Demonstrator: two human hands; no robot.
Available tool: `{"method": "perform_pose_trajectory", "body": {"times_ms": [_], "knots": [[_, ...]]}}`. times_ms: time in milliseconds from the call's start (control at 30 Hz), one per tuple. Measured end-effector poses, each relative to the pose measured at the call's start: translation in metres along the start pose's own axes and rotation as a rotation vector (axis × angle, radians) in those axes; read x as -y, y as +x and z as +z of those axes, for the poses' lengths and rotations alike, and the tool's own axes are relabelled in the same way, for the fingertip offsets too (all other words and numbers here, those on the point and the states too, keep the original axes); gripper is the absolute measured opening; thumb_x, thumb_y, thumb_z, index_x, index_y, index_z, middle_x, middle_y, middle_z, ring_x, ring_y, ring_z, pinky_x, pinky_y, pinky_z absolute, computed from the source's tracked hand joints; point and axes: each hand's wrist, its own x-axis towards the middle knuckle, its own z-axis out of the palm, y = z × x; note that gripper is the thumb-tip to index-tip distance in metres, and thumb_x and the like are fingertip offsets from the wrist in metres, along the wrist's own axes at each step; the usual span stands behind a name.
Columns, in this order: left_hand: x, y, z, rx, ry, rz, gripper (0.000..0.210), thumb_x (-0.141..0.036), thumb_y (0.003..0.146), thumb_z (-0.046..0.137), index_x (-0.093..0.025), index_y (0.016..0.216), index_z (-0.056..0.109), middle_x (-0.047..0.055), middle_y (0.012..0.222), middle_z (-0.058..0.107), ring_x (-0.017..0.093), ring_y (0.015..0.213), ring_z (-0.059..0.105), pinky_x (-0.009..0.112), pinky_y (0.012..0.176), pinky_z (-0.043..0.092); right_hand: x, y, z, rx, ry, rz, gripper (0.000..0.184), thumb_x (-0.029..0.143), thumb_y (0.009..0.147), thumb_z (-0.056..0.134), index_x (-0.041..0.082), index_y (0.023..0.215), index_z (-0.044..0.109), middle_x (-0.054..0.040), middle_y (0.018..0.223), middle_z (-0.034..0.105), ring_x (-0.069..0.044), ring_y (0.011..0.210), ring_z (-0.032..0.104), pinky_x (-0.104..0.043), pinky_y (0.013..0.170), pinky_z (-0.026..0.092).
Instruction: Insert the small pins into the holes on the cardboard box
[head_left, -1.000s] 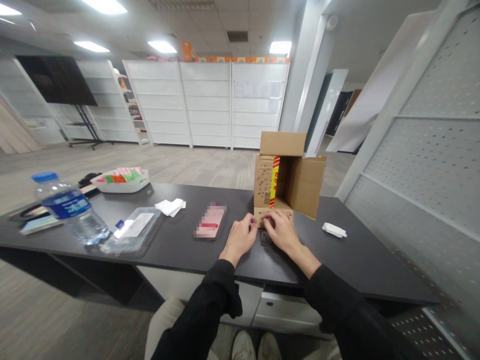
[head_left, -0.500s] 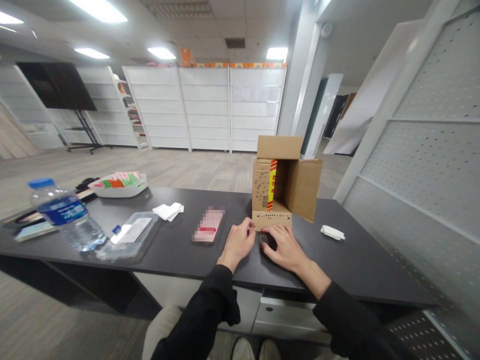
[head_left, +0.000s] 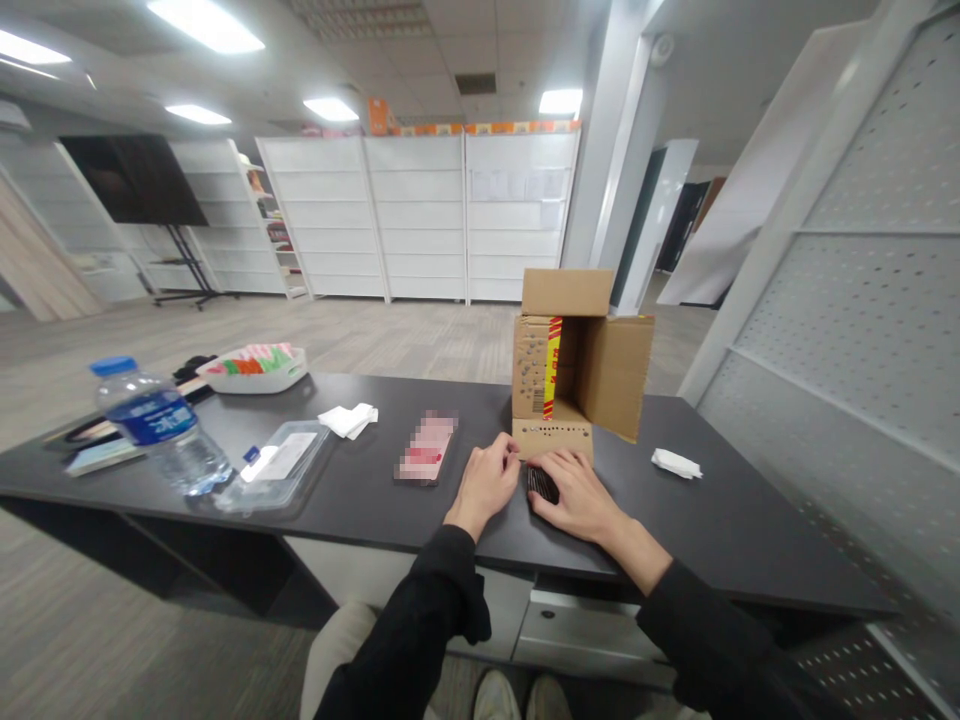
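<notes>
An open cardboard box (head_left: pixel 531 365) stands on its side on the desk, its mouth facing me and its lower flap (head_left: pixel 559 437) lying toward me. Dark dots or holes mark that flap and the box's left side. My left hand (head_left: pixel 489 485) is closed just left of the flap, thumb and forefinger together; anything between them is too small to make out. Under my right hand (head_left: pixel 581 497) lies a row of thin dark strips (head_left: pixel 541 485), partly hidden. The fingers of that hand bend around the row, thumb on the near side and fingertips by the flap.
To the left are a pink phone-like slab (head_left: pixel 427 450), partly blurred, folded tissue (head_left: pixel 349 421), a clear plastic case (head_left: pixel 274 470), a water bottle (head_left: pixel 161 425) and a white basket of colourful packets (head_left: pixel 259 376). Another tissue (head_left: pixel 676 464) lies right. A perforated panel (head_left: pixel 847 300) borders the desk.
The whole view has shifted slightly, so everything sits a little further right. Both hands keep nearly the same places at the flap; slightly more of the dark row shows.
</notes>
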Motion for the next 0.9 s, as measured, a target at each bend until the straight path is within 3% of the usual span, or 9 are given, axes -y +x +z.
{"method": "perform_pose_trajectory", "body": {"times_ms": [667, 833, 900], "knots": [[0.000, -0.001, 0.002, -0.016, 0.044, 0.010, 0.016, -0.016, 0.087, 0.045, -0.023, 0.096, 0.056, -0.001, 0.078, 0.068, 0.013, 0.068, 0.061, 0.025, 0.072, 0.040, 0.001, 0.002, 0.001, -0.014, 0.016, -0.028, 0.016, 0.029, 0.089, 0.054, 0.022, 0.099, 0.064, -0.0065, 0.102, 0.069, -0.023, 0.100, 0.056, -0.039, 0.089, 0.035], [-0.011, -0.007, -0.007, -0.244, 0.271, -0.048, 0.013, -0.025, 0.087, 0.051, -0.021, 0.099, 0.055, 0.005, 0.094, 0.067, 0.020, 0.095, 0.060, 0.033, 0.088, 0.040, 0.001, 0.002, 0.001, -0.018, 0.028, -0.018, 0.014, 0.029, 0.090, 0.054, 0.022, 0.097, 0.064, -0.0056, 0.099, 0.069, -0.022, 0.097, 0.057, -0.038, 0.087, 0.034], [-0.011, -0.010, -0.018, -0.362, 0.416, -0.148, 0.024, -0.033, 0.085, 0.056, -0.019, 0.105, 0.053, 0.010, 0.108, 0.064, 0.026, 0.107, 0.056, 0.040, 0.094, 0.038, 0.001, 0.002, 0.000, -0.023, 0.034, -0.023, 0.014, 0.029, 0.089, 0.056, 0.022, 0.097, 0.064, -0.0053, 0.099, 0.070, -0.022, 0.097, 0.057, -0.038, 0.088, 0.034]]}}
